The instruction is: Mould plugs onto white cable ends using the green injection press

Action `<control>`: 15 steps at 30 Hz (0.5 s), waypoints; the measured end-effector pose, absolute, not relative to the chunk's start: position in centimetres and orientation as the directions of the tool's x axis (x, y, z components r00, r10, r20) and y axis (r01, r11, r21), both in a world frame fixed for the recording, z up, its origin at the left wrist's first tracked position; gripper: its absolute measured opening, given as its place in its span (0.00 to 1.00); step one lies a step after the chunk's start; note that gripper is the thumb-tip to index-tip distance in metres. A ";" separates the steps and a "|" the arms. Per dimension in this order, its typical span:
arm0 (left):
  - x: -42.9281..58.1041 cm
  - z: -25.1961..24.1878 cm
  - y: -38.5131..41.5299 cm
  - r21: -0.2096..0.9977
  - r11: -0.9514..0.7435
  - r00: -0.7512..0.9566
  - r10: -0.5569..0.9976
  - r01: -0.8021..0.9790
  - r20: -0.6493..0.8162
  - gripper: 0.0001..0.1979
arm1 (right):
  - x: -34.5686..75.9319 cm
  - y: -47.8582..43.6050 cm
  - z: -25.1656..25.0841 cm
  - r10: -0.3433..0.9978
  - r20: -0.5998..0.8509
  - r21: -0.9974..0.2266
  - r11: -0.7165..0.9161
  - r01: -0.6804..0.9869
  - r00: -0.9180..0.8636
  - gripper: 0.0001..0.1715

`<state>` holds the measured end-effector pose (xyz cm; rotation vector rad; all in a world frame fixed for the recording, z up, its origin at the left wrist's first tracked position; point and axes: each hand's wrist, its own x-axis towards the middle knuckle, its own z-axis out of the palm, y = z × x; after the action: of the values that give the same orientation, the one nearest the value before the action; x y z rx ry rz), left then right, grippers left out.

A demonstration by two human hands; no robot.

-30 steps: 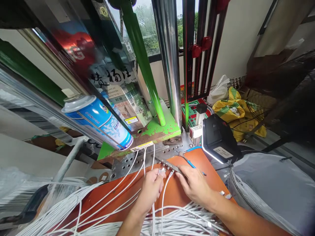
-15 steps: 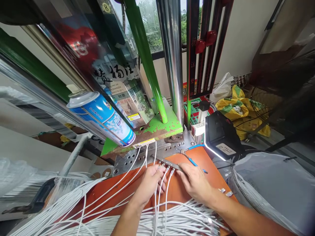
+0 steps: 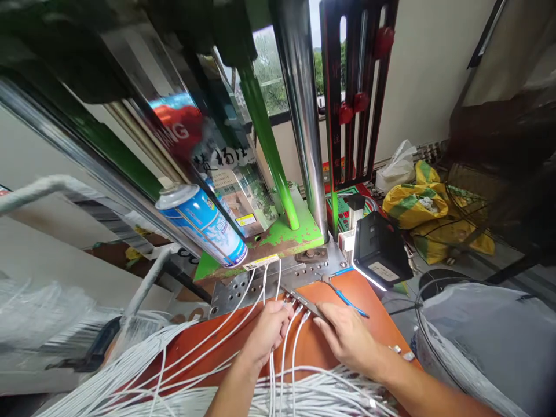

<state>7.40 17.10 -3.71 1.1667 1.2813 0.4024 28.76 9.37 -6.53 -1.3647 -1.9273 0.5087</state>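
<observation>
My right hand (image 3: 347, 333) grips the near end of a narrow metal bar (image 3: 305, 302) between thumb and fingers. Several white cables (image 3: 284, 347) with plug-like ends are seated along the bar's near edge. At the bar's left part, the fingers of my left hand (image 3: 270, 327) are closed in a pinch on one of these cables; its end is largely hidden by the fingers. Both hands are above the orange-brown tabletop (image 3: 315, 350). Beyond the bar lie nippers (image 3: 345, 300) with blue handles, apart from my hands.
A blue spray can (image 3: 208, 226) leans on the green machine plate (image 3: 286, 240). White cables run from a mould plate (image 3: 243, 289) below it. A big bundle of white cables (image 3: 152, 353) covers the front left. A lit black lamp (image 3: 380, 249) and a lined bin (image 3: 482, 341) stand at right.
The camera view has shifted, so the scene sits lower and slightly right. My left fingers have closed in tighter at the bar. My right hand still holds the bar.
</observation>
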 end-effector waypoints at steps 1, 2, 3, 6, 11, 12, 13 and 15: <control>7.5 -3.8 17.1 0.837 0.416 0.317 0.789 0.355 -0.527 0.24 | 28.8 9.4 -6.7 0.925 0.327 -0.672 0.373 0.640 -0.196 0.15; 7.5 -3.9 17.1 0.837 0.411 0.325 0.786 0.362 -0.527 0.24 | 28.9 9.4 -6.8 0.921 0.331 -0.673 0.383 0.633 -0.205 0.15; 7.6 -3.9 17.1 0.837 0.406 0.333 0.783 0.367 -0.525 0.25 | 29.0 9.4 -6.9 0.917 0.335 -0.673 0.393 0.626 -0.216 0.15; 7.7 -4.1 16.9 0.844 0.384 0.333 0.794 0.375 -0.509 0.27 | 29.3 9.3 -7.1 0.911 0.336 -0.667 0.409 0.623 -0.238 0.14; 7.8 -4.3 16.8 0.852 0.354 0.341 0.804 0.385 -0.488 0.29 | 29.4 9.3 -7.3 0.909 0.336 -0.680 0.416 0.604 -0.247 0.14; 7.8 -4.4 16.8 0.849 0.353 0.351 0.795 0.394 -0.494 0.29 | 29.4 9.3 -7.4 0.905 0.338 -0.677 0.424 0.602 -0.257 0.14; 7.9 -4.4 16.9 0.844 0.349 0.362 0.787 0.406 -0.500 0.30 | 29.3 9.3 -7.5 0.902 0.341 -0.669 0.431 0.606 -0.264 0.14; 7.9 -4.3 17.1 0.839 0.323 0.385 0.776 0.437 -0.499 0.30 | 29.2 9.4 -7.8 0.900 0.356 -0.642 0.431 0.634 -0.252 0.14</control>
<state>7.92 17.15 -4.31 1.3044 1.2393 0.3202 29.19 9.37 -7.79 -1.2903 -1.9874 0.4866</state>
